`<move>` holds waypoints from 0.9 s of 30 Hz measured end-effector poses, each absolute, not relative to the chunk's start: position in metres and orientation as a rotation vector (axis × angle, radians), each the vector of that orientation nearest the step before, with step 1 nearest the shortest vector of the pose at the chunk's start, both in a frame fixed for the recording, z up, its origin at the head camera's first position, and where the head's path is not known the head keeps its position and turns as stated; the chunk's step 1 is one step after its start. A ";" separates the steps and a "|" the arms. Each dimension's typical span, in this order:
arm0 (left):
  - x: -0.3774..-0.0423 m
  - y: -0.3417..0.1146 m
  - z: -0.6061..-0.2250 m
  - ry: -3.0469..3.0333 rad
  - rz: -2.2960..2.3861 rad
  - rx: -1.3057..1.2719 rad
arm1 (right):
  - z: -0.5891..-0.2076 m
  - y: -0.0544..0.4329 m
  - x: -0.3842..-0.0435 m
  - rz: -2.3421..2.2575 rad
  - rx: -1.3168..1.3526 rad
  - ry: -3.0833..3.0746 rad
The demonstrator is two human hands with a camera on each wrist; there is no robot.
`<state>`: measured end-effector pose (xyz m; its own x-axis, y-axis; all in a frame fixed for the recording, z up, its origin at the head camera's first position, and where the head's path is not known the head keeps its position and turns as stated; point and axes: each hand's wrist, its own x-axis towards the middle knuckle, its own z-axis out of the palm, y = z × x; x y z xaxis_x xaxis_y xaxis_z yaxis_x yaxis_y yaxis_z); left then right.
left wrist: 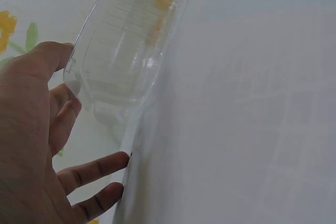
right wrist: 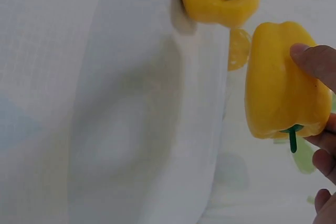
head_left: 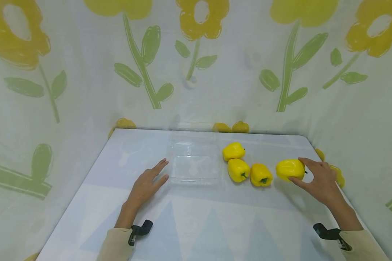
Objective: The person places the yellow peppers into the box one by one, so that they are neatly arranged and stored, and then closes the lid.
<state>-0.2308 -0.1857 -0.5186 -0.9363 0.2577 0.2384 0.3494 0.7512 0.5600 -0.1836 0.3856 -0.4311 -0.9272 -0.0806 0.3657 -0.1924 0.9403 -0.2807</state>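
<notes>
My right hand (head_left: 321, 181) holds a yellow bell pepper (head_left: 290, 169) between thumb and fingers at the right of the table, and the right wrist view shows the pepper (right wrist: 286, 82) with its green stem pointing down. To its left lie three more yellow bell peppers: a far one (head_left: 233, 151), a middle one (head_left: 238, 170) and a near one (head_left: 261, 175). A clear plastic container (head_left: 194, 180) stands left of them. My left hand (head_left: 145, 186) is at the container's left edge with fingers spread; in the left wrist view its thumb meets the container's rim (left wrist: 79, 40).
The white table (head_left: 196, 224) has pale blue triangles on it. Flower-printed cloth (head_left: 228, 72) hangs behind and along both sides. A dark wrist camera mount sits on each sleeve.
</notes>
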 end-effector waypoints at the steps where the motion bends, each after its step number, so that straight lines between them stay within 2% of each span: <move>1: -0.231 -0.186 -0.519 -2.800 -0.942 -0.486 | -0.431 0.384 -0.184 0.453 0.211 -2.736; 27: -0.232 -0.188 -0.521 -2.782 -0.922 -0.501 | -0.416 0.348 -0.204 0.502 0.316 -2.695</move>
<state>-0.2325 -0.1880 -0.5211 -0.9295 0.2613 0.2604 0.3651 0.7526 0.5479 -0.2035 0.3481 -0.4160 -0.9025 -0.1477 0.4046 -0.2835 0.9110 -0.2996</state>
